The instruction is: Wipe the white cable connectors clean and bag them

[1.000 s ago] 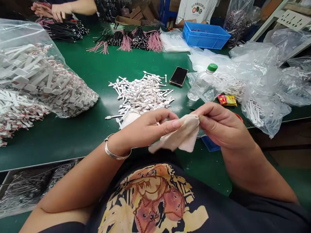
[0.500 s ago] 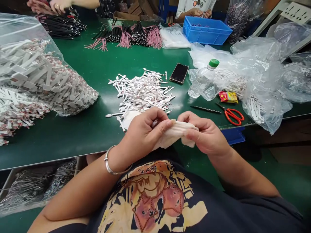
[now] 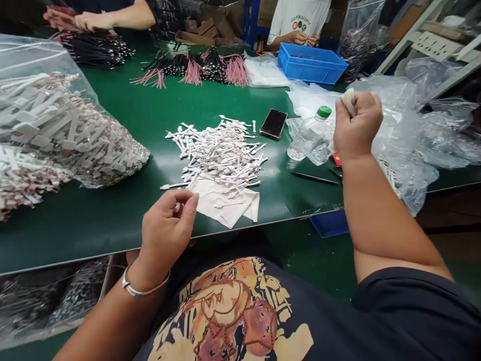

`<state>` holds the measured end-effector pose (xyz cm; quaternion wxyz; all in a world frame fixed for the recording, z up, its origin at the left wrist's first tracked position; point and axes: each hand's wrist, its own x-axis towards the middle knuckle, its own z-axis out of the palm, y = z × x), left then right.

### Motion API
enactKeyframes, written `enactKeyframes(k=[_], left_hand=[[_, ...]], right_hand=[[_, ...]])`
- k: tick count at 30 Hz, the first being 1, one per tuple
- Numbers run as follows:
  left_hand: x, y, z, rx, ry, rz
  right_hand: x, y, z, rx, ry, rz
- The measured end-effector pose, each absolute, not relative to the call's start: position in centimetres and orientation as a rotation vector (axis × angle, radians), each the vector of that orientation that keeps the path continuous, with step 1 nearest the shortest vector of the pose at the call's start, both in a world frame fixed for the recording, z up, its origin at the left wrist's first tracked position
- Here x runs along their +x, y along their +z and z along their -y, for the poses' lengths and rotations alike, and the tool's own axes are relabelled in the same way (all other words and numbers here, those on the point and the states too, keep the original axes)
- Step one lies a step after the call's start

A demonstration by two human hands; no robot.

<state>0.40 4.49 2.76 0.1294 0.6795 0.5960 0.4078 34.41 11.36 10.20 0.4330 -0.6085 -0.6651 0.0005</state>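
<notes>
My right hand (image 3: 358, 125) is raised at the right, its fist wrapped round a bunched white cloth (image 3: 349, 102). It is near the clear plastic bottle (image 3: 306, 134) with the green cap. My left hand (image 3: 169, 225) is over the table's front edge with fingers curled and the thumb against them; what they hold, if anything, is hidden. Beside it a second, pale cloth (image 3: 225, 213) lies on the table, partly under a loose pile of short white connector cables (image 3: 221, 150). A single cable (image 3: 230, 204) rests on this cloth.
Large clear bags of white cables (image 3: 93, 140) stand at the left. Behind the pile lie a phone (image 3: 273, 123) and tweezers (image 3: 314, 178) to the right. Farther back are a blue bin (image 3: 311, 64), black-and-pink cable bundles (image 3: 206, 67) and two people's hands. Plastic bags (image 3: 409, 130) crowd the right.
My hands have parted: the right has gone up and right with the bunched white cloth, the left down and left. The pale cloth by the pile now shows more fully.
</notes>
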Motion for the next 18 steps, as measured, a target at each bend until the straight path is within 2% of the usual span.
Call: enactKeyframes(k=[7,9,11,13,16,18], left_hand=[[-0.8,-1.2,-4.2,2.120,1.138,-1.786],[-0.6,-1.5,-4.2,2.173,1.134,-1.754],[-0.6,-1.4,-4.2,2.189,1.139,-1.720],[-0.7,-1.2,-4.2,2.186,1.149,-1.683],[-0.7,-1.0,-4.2,2.215,1.162,-1.612],[-0.5,-1.0,-4.1,2.277,1.151,-1.559]], right_hand=[[38.0,6.0,-19.7,-1.734,-0.395,1.552],[39.8,4.8,-21.6,-1.649,-0.412,1.380],[41.5,3.6,-22.4,-1.501,-0.244,1.100],[43.0,2.5,-22.3,-1.360,0.109,0.895],[44.5,1.3,-21.8,-1.188,0.686,0.905],[44.8,1.0,-21.7,-1.040,0.856,0.994]])
